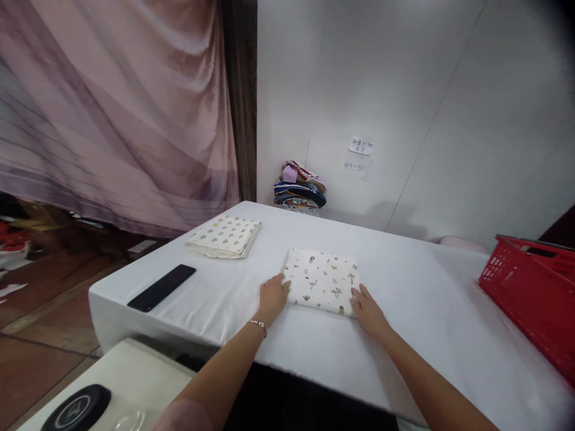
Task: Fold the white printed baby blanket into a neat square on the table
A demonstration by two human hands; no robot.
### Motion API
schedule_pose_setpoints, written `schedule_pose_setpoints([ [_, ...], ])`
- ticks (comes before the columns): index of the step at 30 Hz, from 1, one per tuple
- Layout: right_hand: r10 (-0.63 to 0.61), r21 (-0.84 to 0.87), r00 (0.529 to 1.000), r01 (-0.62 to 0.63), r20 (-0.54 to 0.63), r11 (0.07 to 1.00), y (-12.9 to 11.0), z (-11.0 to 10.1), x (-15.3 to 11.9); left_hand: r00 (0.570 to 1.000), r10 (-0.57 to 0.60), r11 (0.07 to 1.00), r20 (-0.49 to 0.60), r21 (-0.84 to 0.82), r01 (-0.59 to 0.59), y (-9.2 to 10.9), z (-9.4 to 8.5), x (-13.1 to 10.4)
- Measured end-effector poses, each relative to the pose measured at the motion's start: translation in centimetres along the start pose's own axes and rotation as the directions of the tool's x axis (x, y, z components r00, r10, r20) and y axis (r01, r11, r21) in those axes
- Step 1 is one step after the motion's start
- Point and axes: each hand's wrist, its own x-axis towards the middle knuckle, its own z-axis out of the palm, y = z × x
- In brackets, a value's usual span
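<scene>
A folded white cloth (321, 280) printed with palm trees, a flamingo and small plants lies flat on the white-covered table (233, 293). At its left edge, my left hand (272, 297) grips the side with fingers bent and thumb near the border; a bracelet circles that wrist. My right hand (369, 310) holds the opposite edge near the front corner, its fingertips on the cloth. The undersides of both hands are hidden. Farther left rests a second folded cloth (227, 235), cream with grey spots, apart from both hands.
A black phone (162, 287) lies near the table's left edge. On the right stands a red plastic basket (530, 293). Behind the table, a stack of folded fabrics (299, 188) leans near the wall with paper notes (360, 145). A pink curtain (148, 108) hangs at left.
</scene>
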Motion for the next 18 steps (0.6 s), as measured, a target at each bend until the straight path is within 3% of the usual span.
schedule_pose_setpoints([
  [3, -0.031, -0.145, 0.999, 0.025, -0.035, 0.989, -1.2, -0.8, 0.0, 0.997, 0.043, 0.999, -0.062, 0.022, -0.042, 0.6, -0.1, 0.1],
  [6, -0.148, -0.191, 0.989, 0.142, -0.018, 0.971, -4.1, -0.7, 0.4, 0.971, 0.191, 0.981, -0.145, 0.062, -0.184, 1.6, 0.1, 0.2],
  [11, -0.354, -0.171, 0.931, 0.365, 0.091, 0.915, -8.9, 1.1, 1.2, 0.94, 0.326, 0.938, -0.098, 0.155, -0.309, 2.0, 1.5, 0.2],
  [14, -0.419, -0.156, 0.894, 0.442, 0.161, 0.883, -9.6, 1.8, 1.4, 0.94, 0.333, 0.932, -0.079, 0.176, -0.316, 1.4, 2.0, 0.1],
  [18, -0.447, -0.128, 0.87, 0.477, 0.208, 0.87, -8.2, 1.3, 1.4, 0.946, 0.322, 0.936, -0.032, 0.16, -0.313, 1.1, 1.7, 0.0],
])
